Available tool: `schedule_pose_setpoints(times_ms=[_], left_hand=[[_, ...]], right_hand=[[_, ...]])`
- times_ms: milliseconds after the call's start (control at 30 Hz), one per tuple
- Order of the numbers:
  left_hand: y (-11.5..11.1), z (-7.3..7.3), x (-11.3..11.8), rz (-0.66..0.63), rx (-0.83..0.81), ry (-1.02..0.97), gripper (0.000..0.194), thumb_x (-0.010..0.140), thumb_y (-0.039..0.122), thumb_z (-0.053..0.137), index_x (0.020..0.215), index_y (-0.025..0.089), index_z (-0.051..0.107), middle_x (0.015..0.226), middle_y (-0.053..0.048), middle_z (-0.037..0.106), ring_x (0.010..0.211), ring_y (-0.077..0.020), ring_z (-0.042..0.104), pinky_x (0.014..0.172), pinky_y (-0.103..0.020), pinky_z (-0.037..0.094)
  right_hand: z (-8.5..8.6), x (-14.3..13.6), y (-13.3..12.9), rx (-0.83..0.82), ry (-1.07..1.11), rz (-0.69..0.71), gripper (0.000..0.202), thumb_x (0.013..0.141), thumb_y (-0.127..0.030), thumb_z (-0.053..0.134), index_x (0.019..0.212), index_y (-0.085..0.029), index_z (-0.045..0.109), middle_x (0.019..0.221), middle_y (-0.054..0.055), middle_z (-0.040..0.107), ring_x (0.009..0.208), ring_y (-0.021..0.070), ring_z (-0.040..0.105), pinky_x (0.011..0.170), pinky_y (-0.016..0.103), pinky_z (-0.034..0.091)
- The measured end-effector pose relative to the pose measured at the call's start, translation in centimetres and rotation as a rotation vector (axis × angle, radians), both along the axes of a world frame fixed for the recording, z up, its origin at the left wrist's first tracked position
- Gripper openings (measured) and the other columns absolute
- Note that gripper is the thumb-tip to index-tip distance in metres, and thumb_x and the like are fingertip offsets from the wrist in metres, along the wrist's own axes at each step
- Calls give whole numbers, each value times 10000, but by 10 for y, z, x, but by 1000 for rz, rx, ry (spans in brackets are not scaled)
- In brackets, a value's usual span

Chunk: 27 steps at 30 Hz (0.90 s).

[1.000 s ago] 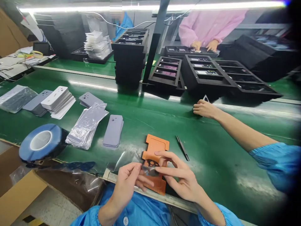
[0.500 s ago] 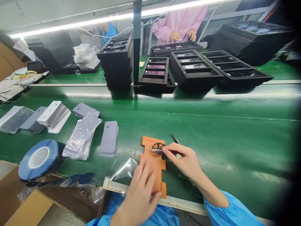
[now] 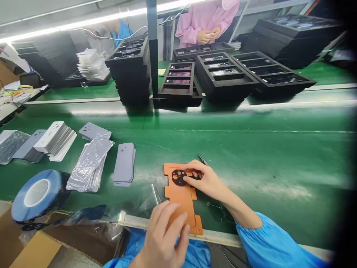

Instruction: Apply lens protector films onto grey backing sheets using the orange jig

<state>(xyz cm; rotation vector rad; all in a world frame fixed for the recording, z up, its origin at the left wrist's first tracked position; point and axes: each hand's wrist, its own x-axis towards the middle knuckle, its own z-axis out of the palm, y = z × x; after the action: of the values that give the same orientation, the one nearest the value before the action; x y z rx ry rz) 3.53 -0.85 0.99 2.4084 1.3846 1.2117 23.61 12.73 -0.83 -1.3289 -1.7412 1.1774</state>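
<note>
A black disc with round holes (image 3: 179, 178) lies at the upper part of an orange plate with side tabs (image 3: 178, 191). My right hand (image 3: 208, 180) has its thumb and index finger at the disc's right and upper edges. Over the plate's lower end is my left hand (image 3: 167, 227), fingers apart and slightly blurred, with nothing in them. Behind my right hand, a dark slim tool (image 3: 203, 159) shows only its tip. Clear film (image 3: 150, 197) lies left of the plate.
Grey phone-shaped sheets (image 3: 124, 163), a bagged stack (image 3: 90, 163) and white sheets (image 3: 54, 137) lie left. A blue tape roll (image 3: 36, 193) sits at the front left above a cardboard box (image 3: 40, 247). Black trays (image 3: 225, 80) line the back, where a person in pink (image 3: 206, 22) works.
The disc was tilted in my right hand's pinch; now it lies flatter on the plate, the fingers spread across its edge. My left hand has moved down and lifted. The co-worker's hands have come together.
</note>
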Motion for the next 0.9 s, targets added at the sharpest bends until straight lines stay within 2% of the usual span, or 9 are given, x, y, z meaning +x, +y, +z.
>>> schedule_pose_setpoints(times_ms=[67,133,300,400,500,767,900], left_hand=[[14,12,-5,-4,3,-6,263,914,44,574,1141,150,654,1031,-123,683,994,-237,652,869,-388,587],[30,13,-9,40,-53,70,248,936,52,561,1141,165,643,978,-96,675,901,-218,637,799,-372,576],[58,-11,-13,132,-175,268,229,971,125,526,1176,160,622,1016,-103,664,895,-241,617,749,-388,560],[62,-24,-12,129,-199,272,249,967,142,536,1205,154,608,1041,-108,659,915,-246,610,762,-390,556],[62,-29,-10,111,-214,255,263,965,166,552,1223,147,599,1065,-117,656,932,-254,603,781,-399,551],[63,-32,-9,81,-233,290,430,988,239,525,1404,128,513,1136,-145,639,965,-271,590,810,-419,534],[64,-32,-9,83,-236,340,453,994,260,525,1427,130,520,1139,-148,628,954,-273,583,782,-411,520]], right_hand=[[-2,-2,1,8,-28,-4,286,788,-287,717,1060,-230,779,897,18,602,714,148,495,675,313,435],[-5,-3,1,-7,-32,-5,337,776,-262,708,1107,-237,767,915,16,585,731,152,507,689,315,444],[-8,-4,1,-8,-30,-18,364,773,-232,671,1128,-230,751,930,18,563,724,148,510,684,312,457],[-7,-5,2,17,-44,-20,346,780,-238,672,1117,-217,750,926,25,570,739,155,520,698,320,465],[-7,-4,2,31,-62,-20,346,782,-236,683,1121,-203,744,932,33,584,750,161,534,701,324,473],[-12,-4,3,77,-80,-9,346,789,-209,692,1131,-217,743,925,28,585,767,163,565,720,322,494],[-13,-3,2,80,-88,-5,369,792,-200,681,1157,-212,733,930,27,578,756,158,556,719,324,491]])
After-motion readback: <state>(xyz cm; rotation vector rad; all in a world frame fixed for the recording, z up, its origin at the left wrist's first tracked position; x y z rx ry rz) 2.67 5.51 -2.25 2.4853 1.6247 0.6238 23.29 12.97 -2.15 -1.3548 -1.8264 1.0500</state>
